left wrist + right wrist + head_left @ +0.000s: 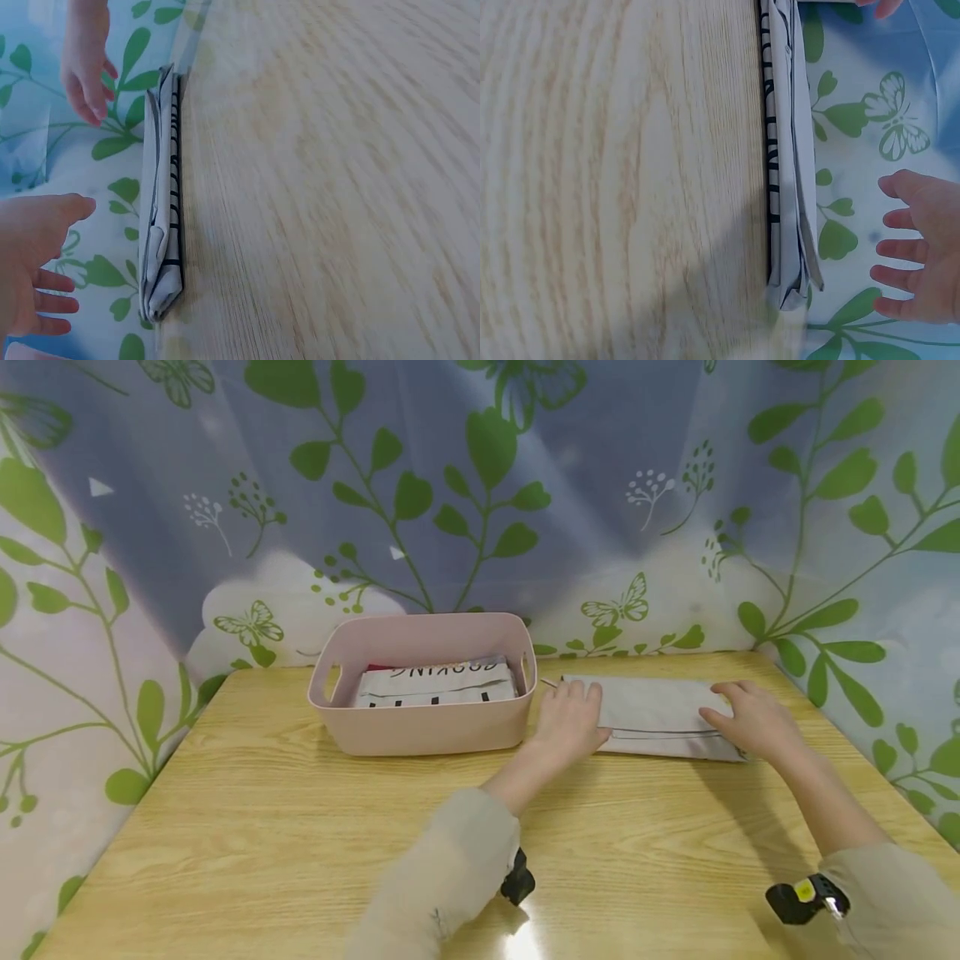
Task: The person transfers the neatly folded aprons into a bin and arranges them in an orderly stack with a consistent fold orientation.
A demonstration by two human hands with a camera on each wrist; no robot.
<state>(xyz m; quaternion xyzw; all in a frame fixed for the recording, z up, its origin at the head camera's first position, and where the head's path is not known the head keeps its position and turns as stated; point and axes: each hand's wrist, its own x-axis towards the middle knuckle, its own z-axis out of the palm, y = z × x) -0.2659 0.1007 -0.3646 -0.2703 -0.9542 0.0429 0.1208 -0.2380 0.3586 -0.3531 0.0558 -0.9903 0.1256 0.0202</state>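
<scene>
A folded off-white cloth (652, 714) lies flat on the table, its long fold edges facing the person. Black printed marks run along its lower layer in both wrist views, and the layers of the cloth (159, 217) show edge-on. Over its left end is my left hand (567, 718), fingers relaxed and slightly spread. At the right end my right hand (757, 718) hovers with thumb and fingers apart. In the right wrist view the right hand (922, 251) has loosely extended fingers, with nothing between them.
Left of the cloth stands a pink plastic basket (427, 731) with handle holes. Inside it lies folded white fabric (442, 681) with black lettering and a bit of red behind. A leaf-patterned curtain (450, 510) hangs behind the wooden table (300, 843).
</scene>
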